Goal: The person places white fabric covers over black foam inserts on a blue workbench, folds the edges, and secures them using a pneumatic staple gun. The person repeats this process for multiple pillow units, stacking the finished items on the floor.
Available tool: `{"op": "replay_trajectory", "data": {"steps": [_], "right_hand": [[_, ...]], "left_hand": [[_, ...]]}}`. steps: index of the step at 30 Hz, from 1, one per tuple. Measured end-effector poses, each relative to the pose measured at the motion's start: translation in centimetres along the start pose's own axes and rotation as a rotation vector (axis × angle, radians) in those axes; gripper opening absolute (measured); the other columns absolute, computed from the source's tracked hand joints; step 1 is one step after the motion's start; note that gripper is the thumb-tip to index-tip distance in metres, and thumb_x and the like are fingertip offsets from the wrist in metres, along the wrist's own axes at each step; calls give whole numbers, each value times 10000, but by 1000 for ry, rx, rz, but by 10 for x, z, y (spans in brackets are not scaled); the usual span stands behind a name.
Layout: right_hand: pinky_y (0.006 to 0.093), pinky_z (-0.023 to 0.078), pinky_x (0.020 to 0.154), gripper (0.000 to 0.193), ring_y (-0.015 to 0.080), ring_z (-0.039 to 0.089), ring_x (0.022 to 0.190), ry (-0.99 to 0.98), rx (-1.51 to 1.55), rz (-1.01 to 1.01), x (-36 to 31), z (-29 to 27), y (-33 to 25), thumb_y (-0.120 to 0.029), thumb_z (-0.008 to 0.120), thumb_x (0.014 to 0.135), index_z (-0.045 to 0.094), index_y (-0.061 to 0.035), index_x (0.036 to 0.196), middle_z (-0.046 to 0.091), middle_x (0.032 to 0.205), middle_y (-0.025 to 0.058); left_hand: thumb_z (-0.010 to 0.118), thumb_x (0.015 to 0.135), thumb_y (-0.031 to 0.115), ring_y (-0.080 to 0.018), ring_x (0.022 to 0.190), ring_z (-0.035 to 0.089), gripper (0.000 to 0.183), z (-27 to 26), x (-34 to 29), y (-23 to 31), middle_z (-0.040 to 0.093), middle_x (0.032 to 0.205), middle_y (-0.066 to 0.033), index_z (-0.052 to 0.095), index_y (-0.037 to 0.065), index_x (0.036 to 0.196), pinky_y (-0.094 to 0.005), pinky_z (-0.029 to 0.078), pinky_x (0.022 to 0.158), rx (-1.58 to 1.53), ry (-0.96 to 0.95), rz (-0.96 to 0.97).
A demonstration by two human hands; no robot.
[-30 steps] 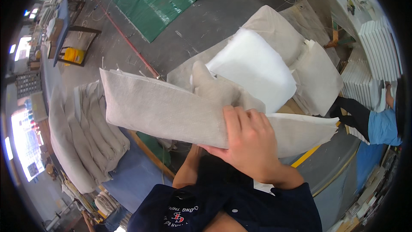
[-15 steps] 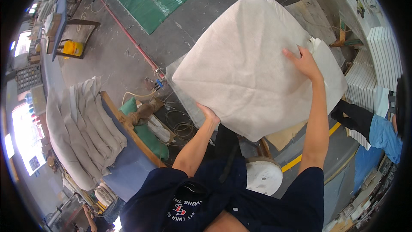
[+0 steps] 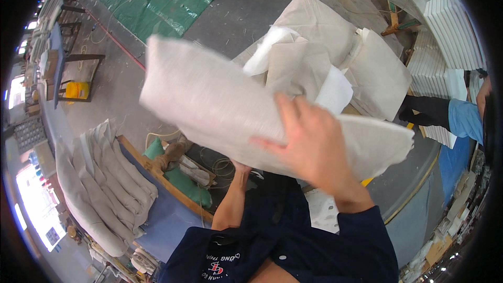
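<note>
A wide piece of beige fabric (image 3: 209,86) is raised and tilted in front of me, its left end blurred by motion. My right hand (image 3: 314,147) is closed on its upper face, thumb apart from the fingers. At the lower edge my left hand (image 3: 241,166) holds the fabric from below, its fingers mostly hidden behind it. Beyond lies a pile of beige, cushion-like pieces (image 3: 322,23), with a crumpled beige cloth (image 3: 296,65) and white sheet-like lining (image 3: 335,91) showing on top.
Several beige fabric pieces (image 3: 99,178) drape over a blue-topped bench (image 3: 170,215) at left. A green tarp (image 3: 157,0) covers floor at the back. White stacked panels (image 3: 453,31) and a person's light blue garment (image 3: 465,120) are at right. A white round stool (image 3: 322,209) is by my lap.
The beige fabric has been lifted off the pile and tilted toward me, uncovering the crumpled cloth and white lining. My right hand has come nearer; my left stays at the lower edge.
</note>
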State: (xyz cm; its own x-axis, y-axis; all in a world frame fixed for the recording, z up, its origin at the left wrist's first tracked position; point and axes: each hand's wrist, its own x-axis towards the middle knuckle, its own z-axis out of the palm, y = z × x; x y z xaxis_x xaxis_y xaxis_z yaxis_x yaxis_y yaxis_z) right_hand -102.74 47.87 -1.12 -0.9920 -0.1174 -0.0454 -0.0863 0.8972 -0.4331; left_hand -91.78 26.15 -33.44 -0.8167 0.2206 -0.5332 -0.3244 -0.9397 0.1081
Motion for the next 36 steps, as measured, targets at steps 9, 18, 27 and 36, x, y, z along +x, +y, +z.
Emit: {"op": "replay_trajectory", "data": {"steps": [9,18,27,36], "right_hand": [[344,497,678,753,242,602,752,-51,6,-173,-73,-15,-74,-458,856,686,621,-45,1271,641,963,102],[441,544,811,796,383,685,922,-6,200,-406,-49,-23,-96,-491,883,730,616,11,1288,680,1083,203],[407,482,978,784,338,661,1058,-214,400,-886,-60,-56,-191,-186,861,724,498,40,1381,687,1105,213],[394,511,885,564,288,679,893,-657,476,-1444,-227,9,-396,-146,786,774,572,44,1261,711,973,194]], "left_hand": [[281,1007,745,-341,1460,416,881,-14,-95,22,414,1606,-128,299,104,1611,-543,355,1213,123,61,47],[260,1032,708,-334,1470,410,855,0,-120,85,393,1619,-146,259,93,1625,-541,340,1228,259,19,372],[290,857,941,-326,1472,409,1141,-6,-269,155,395,1624,-140,245,110,1637,-545,330,1224,-85,213,909],[293,888,895,-331,1433,464,1062,-134,-482,53,449,1595,-123,344,116,1608,-543,360,1199,-405,409,1444]]}}
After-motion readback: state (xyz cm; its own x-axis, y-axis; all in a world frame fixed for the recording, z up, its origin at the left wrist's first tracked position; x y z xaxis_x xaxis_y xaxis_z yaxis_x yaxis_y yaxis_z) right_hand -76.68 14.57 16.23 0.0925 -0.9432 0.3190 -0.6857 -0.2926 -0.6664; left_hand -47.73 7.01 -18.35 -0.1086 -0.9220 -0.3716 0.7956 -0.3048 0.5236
